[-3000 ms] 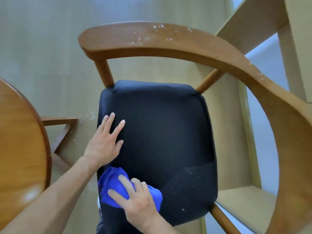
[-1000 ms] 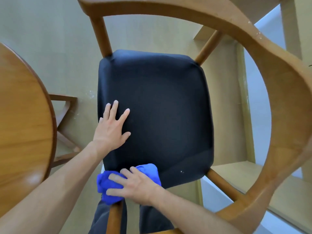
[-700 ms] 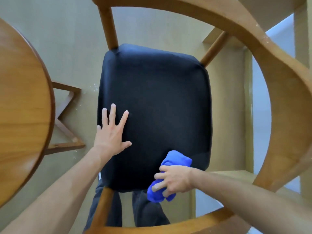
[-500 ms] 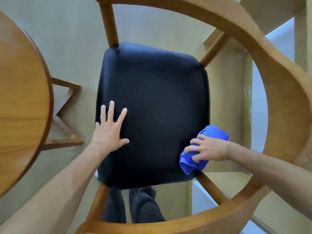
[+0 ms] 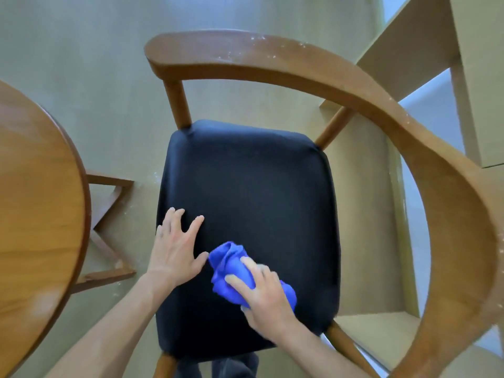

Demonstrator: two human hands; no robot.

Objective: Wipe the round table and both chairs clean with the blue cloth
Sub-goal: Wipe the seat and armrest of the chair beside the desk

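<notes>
A bright blue bunched cloth (image 5: pixel 231 271) lies at lower centre on the black padded seat (image 5: pixel 251 197) of a honey-brown curved wooden chair (image 5: pixel 321 70), whose top rail carries what appear to be white specks; an orange-brown grained round table (image 5: pixel 35 214) fills the left edge.

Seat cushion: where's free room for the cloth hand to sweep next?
Free: the far half of the black seat, bordered by the two back posts, and the right strip beside the armrest. Crowded: near-left corner, where the left hand rests flat beside the right hand gripping the blue cloth.
</notes>
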